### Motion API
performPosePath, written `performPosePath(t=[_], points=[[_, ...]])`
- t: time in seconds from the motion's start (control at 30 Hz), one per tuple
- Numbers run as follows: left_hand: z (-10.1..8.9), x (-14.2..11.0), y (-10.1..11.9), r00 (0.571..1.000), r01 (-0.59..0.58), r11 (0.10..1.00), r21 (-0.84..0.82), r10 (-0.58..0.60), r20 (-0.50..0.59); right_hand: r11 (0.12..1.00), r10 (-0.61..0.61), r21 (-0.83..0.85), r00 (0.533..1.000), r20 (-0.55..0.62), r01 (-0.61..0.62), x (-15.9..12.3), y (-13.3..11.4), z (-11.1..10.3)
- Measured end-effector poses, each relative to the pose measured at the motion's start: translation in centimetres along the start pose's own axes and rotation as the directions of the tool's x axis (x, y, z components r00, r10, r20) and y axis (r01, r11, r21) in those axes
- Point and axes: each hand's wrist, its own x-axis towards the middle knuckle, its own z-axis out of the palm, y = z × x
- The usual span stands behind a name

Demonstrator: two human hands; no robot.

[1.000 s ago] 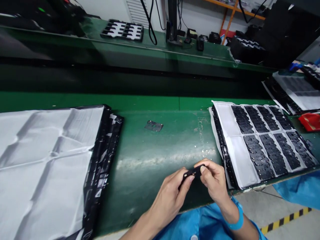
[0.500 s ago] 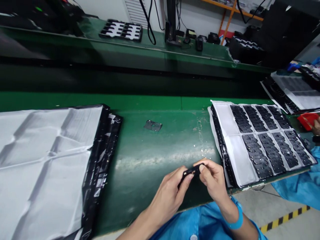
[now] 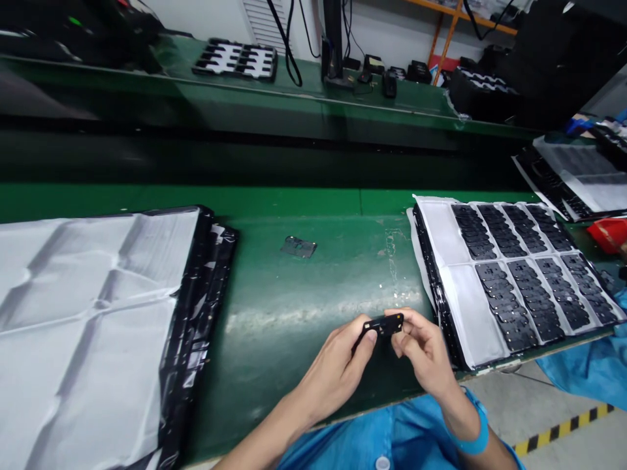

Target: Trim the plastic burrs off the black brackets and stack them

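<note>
Got the small black part (image 3: 385, 325) up over the table's (image 3: 274, 372) near edge; my left hand (image 3: 337, 365) pinches its left end thumb-to-fingers, probably to steady it while leaving the face visible; my right hand (image 3: 424, 349) curls round the other end, can't tell if it's really gripping; a loose dark plate (image 3: 298, 247) lies nearer the far edge; the white-lined tray (image 3: 467, 313) by the near edge to my right has dark parts (image 3: 504, 300) in two rows of four stacks, likely to keep them sorted.
</note>
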Motion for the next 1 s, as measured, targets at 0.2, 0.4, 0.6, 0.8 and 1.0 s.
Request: performPosePath(t=[0.2, 0.4, 0.6, 0.8, 1.0], points=[[0.7, 0.7, -0.4, 0.997, 0.067, 0.979, -0.193, -0.071, -0.012, 0.991, -0.082, -0.109, 0.996, -0.038, 0.078, -0.4, -0.8, 0.0], [1.3, 1.2, -0.8, 0.991, 0.066, 0.977, -0.201, -0.089, -0.103, 0.970, -0.166, -0.173, 0.986, 0.027, 0.168, -0.8, -1.3, 0.0], [1.3, 1.5, -0.9, 0.991, -0.036, 0.991, -0.126, 0.019, -0.133, 0.971, -0.172, -0.162, 0.984, 0.051, 0.178, -0.9, -1.1, -0.1], [1.3, 1.3, -1.1, 0.995, -0.041, 0.991, -0.127, 0.029, -0.101, 0.978, -0.153, -0.135, 0.987, 0.038, 0.157, -0.9, -1.1, -0.1], [1.1, 1.4, -1.2, 0.998, 0.037, 0.971, -0.236, -0.046, -0.035, 0.961, -0.193, -0.196, 0.981, 0.036, 0.196, -0.9, -1.1, -0.2]])
